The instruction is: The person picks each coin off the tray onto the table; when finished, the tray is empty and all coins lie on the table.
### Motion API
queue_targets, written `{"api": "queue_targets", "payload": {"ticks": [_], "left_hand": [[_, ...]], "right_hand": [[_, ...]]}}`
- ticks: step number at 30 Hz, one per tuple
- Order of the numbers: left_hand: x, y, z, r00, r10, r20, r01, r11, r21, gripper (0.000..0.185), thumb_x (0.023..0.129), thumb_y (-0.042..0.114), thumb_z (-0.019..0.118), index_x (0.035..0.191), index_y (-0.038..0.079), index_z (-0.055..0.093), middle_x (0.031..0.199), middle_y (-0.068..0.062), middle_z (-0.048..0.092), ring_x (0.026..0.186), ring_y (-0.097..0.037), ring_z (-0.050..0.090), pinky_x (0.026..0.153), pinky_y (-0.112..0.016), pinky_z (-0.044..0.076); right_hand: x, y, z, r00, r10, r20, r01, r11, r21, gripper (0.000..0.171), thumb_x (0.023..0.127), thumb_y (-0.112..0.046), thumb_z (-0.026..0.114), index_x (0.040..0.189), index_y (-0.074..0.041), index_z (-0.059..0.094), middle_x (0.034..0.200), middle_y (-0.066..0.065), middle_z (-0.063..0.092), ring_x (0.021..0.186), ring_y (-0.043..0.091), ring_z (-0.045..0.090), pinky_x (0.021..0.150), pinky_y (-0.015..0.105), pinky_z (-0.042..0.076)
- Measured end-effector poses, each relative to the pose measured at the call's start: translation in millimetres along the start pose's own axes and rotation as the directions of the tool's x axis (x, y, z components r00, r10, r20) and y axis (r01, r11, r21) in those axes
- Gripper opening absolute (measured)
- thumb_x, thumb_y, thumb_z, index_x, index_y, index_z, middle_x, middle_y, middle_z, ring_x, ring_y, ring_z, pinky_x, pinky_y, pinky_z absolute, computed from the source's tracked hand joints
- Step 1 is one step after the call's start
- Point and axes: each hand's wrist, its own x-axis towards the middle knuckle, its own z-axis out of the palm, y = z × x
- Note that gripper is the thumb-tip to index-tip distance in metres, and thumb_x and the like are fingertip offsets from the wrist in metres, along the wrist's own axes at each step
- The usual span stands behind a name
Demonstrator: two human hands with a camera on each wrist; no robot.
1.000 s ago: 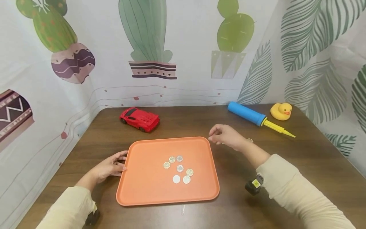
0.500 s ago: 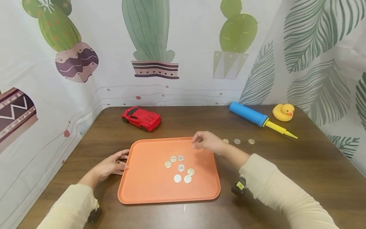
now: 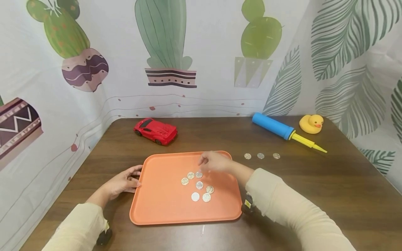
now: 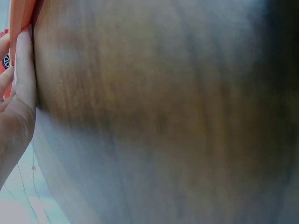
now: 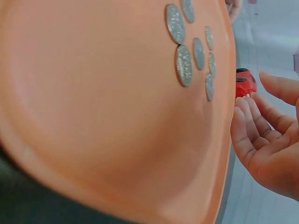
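My left hand (image 3: 121,181) is at the left side of the orange tray (image 3: 157,209), with its thumb and fingertips touching the rim. In the left wrist view the thumb (image 4: 25,65) lies straight against the tray's edge. Several gold and silver coins (image 3: 199,185) lie spread over the middle and right of the tray. My right hand (image 3: 216,161) hovers over the tray's back right part, fingertips close above a silver coin (image 3: 199,174). The right wrist view shows its fingers (image 5: 254,121) loosely bent, thumb apart from them, and nothing between them.
Behind the tray's right side, a row of 3 coins (image 3: 260,156) lies on the wooden table (image 3: 298,181). A red toy car (image 3: 156,131) stands at the back left. A blue and yellow hand pump (image 3: 273,126) and a yellow rubber duck (image 3: 311,124) are at the back right.
My right hand has moved left from beside the tray's back right corner to over the tray, uncovering the coin row. My left hand has stayed at the rim.
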Motion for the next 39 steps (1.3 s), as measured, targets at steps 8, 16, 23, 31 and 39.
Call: {"api": "queue_targets", "payload": {"ticks": [8,16,23,31,39], "left_hand": [[1.3,-1.2,-0.3,1.0,-0.004,0.006,0.004,1.0,-0.006,0.073,0.079,0.001,0.056,0.135,-0.005,0.01,0.12,-0.026,0.027,0.088,-0.02,0.052,0.073,-0.04,0.047],[1.2,-1.0,-0.2,1.0,0.0,0.004,0.0,1.0,-0.007,0.072,0.079,0.001,0.056,0.134,-0.005,0.01,0.119,-0.026,0.027,0.087,-0.02,0.052,0.072,-0.04,0.047],[1.1,-0.8,-0.6,1.0,0.005,0.004,-0.005,1.0,0.009,0.072,0.079,0.002,0.056,0.135,-0.004,0.011,0.119,-0.026,0.028,0.087,-0.02,0.051,0.071,-0.04,0.047],[3.1,-2.8,-0.8,1.0,0.004,0.01,-0.004,1.0,0.008,0.073,0.079,0.002,0.057,0.135,-0.004,0.01,0.119,-0.026,0.028,0.087,-0.02,0.051,0.072,-0.04,0.047],[1.3,-0.7,-0.9,1.0,0.015,0.002,-0.015,1.0,0.009,0.074,0.079,0.001,0.056,0.135,-0.004,0.009,0.121,-0.027,0.026,0.087,-0.019,0.049,0.071,-0.04,0.047]], "right_hand": [[9,6,8,0.999,0.002,0.037,-0.003,0.999,0.037,0.024,0.069,-0.004,0.067,0.09,0.003,0.056,0.075,0.003,0.056,0.067,0.014,0.05,0.058,0.023,0.043],[14,8,13,0.999,0.022,0.033,-0.019,0.997,-0.077,0.019,0.067,-0.004,0.068,0.083,-0.002,0.059,0.071,0.001,0.053,0.064,0.013,0.047,0.058,0.022,0.041],[18,5,19,1.0,-0.008,0.011,0.011,0.969,-0.248,0.017,0.064,-0.001,0.068,0.077,-0.005,0.059,0.066,-0.001,0.052,0.062,0.012,0.046,0.057,0.022,0.04],[20,6,21,0.999,-0.034,0.004,0.034,0.946,-0.324,0.016,0.062,-0.001,0.07,0.071,-0.007,0.058,0.068,-0.002,0.054,0.066,0.012,0.047,0.061,0.023,0.041],[21,5,22,1.0,-0.016,0.007,0.018,0.948,-0.318,0.018,0.064,-0.002,0.069,0.073,-0.008,0.055,0.069,-0.002,0.051,0.066,0.013,0.045,0.06,0.025,0.039]]}}
